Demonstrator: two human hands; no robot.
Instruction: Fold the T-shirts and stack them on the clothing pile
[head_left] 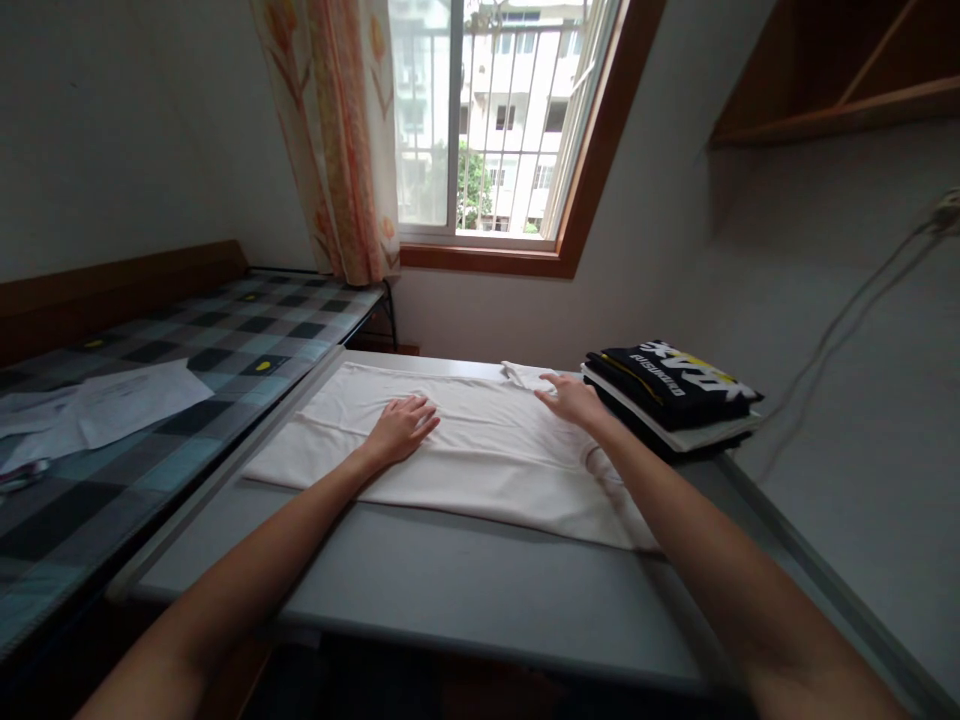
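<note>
A white garment lies folded lengthwise across the grey table. On its left half my left hand rests palm down, with the fingers spread over the cloth. My right hand is at the far right part of the garment, near a small bunched piece of white cloth at the back edge. Its fingers are apart, and whether they touch the cloth is hard to tell. The garment's right end is partly hidden under my right forearm.
A stack of folded clothes, black on top, sits at the table's back right by the wall. To the left is a bed with a checked cover and papers. A curtain hangs beside the window. A shelf juts out upper right.
</note>
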